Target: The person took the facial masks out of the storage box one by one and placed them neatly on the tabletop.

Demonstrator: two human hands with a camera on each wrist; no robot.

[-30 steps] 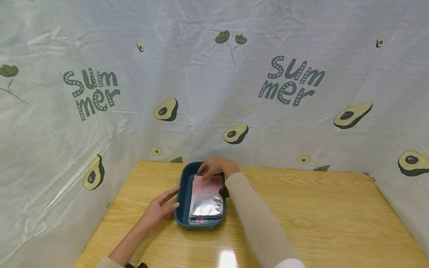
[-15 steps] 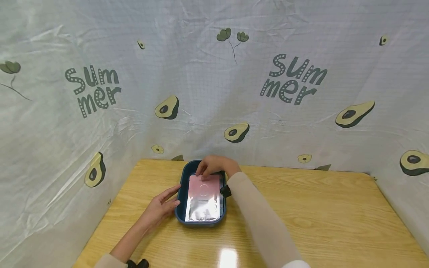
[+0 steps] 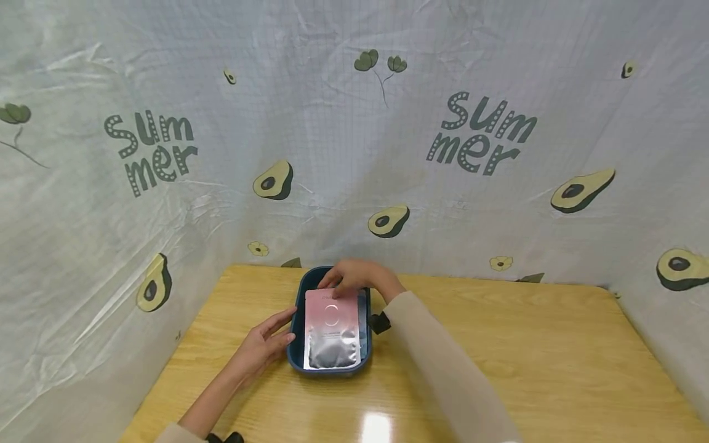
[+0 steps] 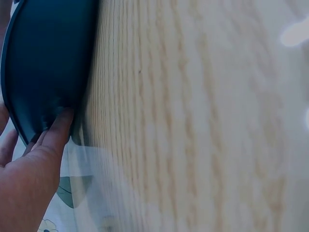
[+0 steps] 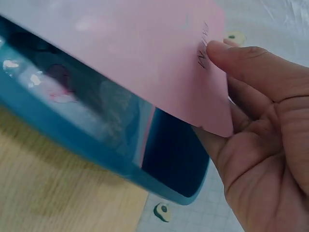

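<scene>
A pink and silver sheet mask packet (image 3: 332, 329) lies over a blue plastic bin (image 3: 296, 351) in the head view. My right hand (image 3: 354, 275) pinches its far edge; in the right wrist view the thumb (image 5: 222, 50) presses on the pink face with fingers behind. Under it, another packet (image 5: 104, 104) with a bluish, pink-marked face lies inside the bin. My left hand (image 3: 267, 341) touches the bin's left side with extended fingers, and in the left wrist view these fingertips (image 4: 63, 121) rest against the dark outer wall.
The bin stands on a wooden table (image 3: 498, 357) near its back edge. A pale curtain (image 3: 332, 123) with avocado and lettering prints hangs behind and to the left. Light glares off the table's front (image 3: 376, 424).
The packet in my right hand has shifted left over the bin, showing more of the bluish packet beneath along the right side. My left hand stays at the bin's side.
</scene>
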